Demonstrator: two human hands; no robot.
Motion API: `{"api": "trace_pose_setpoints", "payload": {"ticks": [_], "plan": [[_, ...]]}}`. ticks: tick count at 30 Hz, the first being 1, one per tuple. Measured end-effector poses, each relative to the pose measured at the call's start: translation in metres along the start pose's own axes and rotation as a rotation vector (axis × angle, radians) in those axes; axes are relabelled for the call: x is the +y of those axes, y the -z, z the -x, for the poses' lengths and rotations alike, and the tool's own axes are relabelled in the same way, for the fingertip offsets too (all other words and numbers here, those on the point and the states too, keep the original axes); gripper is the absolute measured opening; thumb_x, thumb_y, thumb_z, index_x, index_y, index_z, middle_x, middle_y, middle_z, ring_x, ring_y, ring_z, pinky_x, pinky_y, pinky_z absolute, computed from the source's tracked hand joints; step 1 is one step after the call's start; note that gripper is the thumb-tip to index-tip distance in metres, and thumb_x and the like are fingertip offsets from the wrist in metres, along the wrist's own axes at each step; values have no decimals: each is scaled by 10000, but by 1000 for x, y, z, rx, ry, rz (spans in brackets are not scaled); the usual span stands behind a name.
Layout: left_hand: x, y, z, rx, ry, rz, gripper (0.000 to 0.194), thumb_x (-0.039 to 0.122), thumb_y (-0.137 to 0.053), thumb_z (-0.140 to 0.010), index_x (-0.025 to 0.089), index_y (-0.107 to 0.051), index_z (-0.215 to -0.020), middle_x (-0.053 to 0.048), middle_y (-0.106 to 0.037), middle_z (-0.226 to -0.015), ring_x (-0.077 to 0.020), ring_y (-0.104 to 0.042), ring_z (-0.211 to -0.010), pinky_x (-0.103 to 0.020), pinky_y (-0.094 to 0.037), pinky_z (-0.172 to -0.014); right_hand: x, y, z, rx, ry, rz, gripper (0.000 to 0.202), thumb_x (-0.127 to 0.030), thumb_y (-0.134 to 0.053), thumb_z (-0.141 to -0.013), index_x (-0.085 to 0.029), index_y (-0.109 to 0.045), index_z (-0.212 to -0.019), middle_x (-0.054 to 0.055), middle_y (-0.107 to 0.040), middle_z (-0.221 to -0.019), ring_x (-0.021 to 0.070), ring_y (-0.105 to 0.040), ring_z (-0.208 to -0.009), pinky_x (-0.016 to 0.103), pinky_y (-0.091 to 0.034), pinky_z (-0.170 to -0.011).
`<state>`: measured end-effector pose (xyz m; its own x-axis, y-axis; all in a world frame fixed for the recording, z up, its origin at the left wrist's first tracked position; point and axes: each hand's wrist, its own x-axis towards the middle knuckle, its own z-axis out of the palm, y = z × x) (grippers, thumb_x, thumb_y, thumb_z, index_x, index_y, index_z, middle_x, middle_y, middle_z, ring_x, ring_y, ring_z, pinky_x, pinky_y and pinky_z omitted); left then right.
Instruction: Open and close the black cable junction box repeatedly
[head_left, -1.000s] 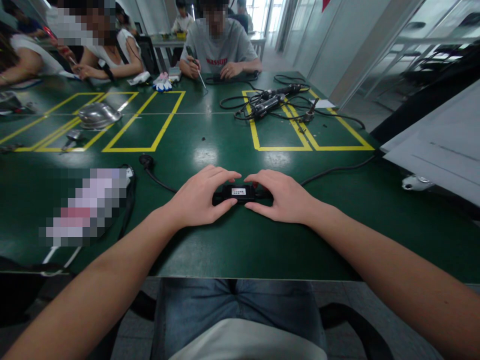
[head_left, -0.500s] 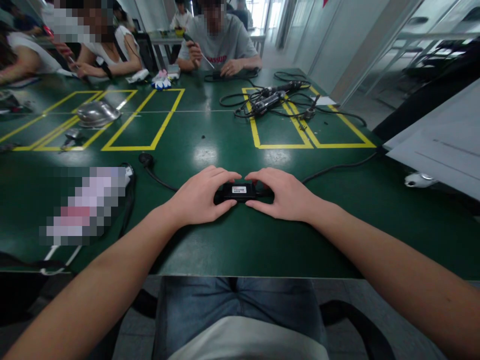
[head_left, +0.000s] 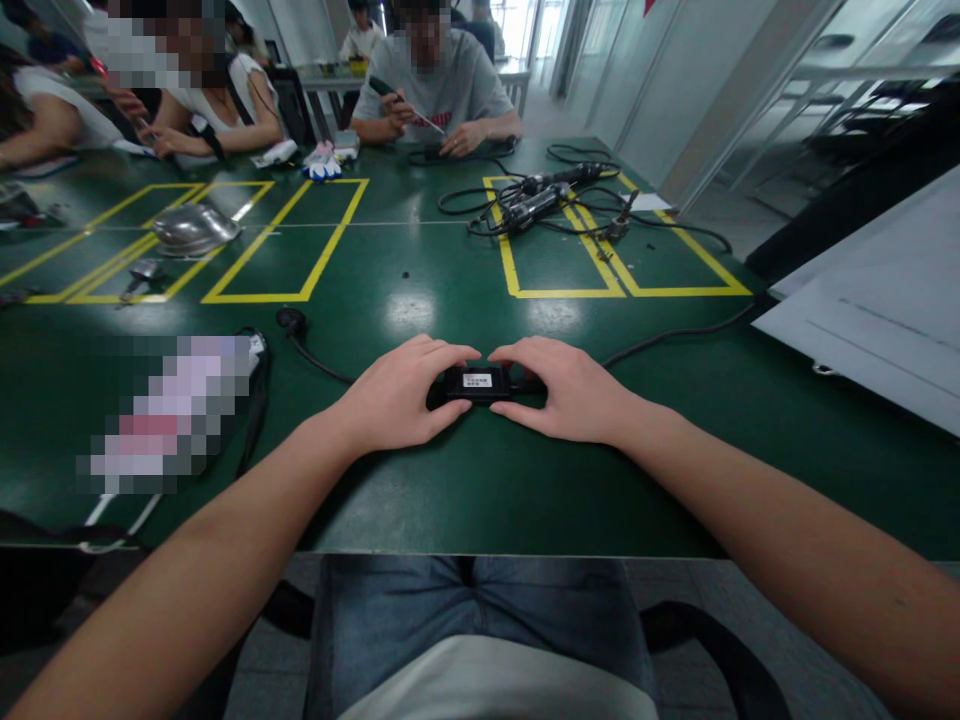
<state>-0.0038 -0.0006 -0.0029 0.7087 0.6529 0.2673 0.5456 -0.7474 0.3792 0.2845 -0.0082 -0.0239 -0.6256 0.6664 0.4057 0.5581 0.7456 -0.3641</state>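
A small black power adapter box [head_left: 477, 382] with a white label lies on the green table in front of me. My left hand [head_left: 401, 392] curls around its left end, thumb at the near edge and fingers at the far edge. Around the right end, my right hand [head_left: 566, 390] has the same pinch. A black cord [head_left: 326, 367] runs from the left end to a black plug [head_left: 291, 320]. From the right side, another stretch of cord [head_left: 675, 333] leads off toward the white sheets [head_left: 885, 310].
Left of me lies a blurred-out object [head_left: 172, 410] with a strap. Beyond are yellow tape outlines [head_left: 255, 297], a shiny metal part [head_left: 195, 228] and black corded tools [head_left: 536, 205]. Across the table a person [head_left: 442, 95] holds a screwdriver [head_left: 409, 105]; other people sit at the left.
My hands and the adapter stay practically in place. The white sheets at the right have shifted down and left, covering more of a small metallic item. The person opposite has moved the screwdriver slightly.
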Motion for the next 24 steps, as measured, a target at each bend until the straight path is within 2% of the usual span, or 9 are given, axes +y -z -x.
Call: {"api": "trace_pose_setpoints", "payload": {"ticks": [24], "plan": [[1, 2, 1, 16, -3, 5, 450, 378, -655, -1053, 172, -733, -1446, -148, -838, -1267, -331, -768, -1169, -519, -636, -1092, 1, -1, 0, -17, -2, 1, 400, -410, -814, -1017, -220, -732, -1358, 145, -853, -1238, 335, -796, -1039, 497, -644, -951]]}}
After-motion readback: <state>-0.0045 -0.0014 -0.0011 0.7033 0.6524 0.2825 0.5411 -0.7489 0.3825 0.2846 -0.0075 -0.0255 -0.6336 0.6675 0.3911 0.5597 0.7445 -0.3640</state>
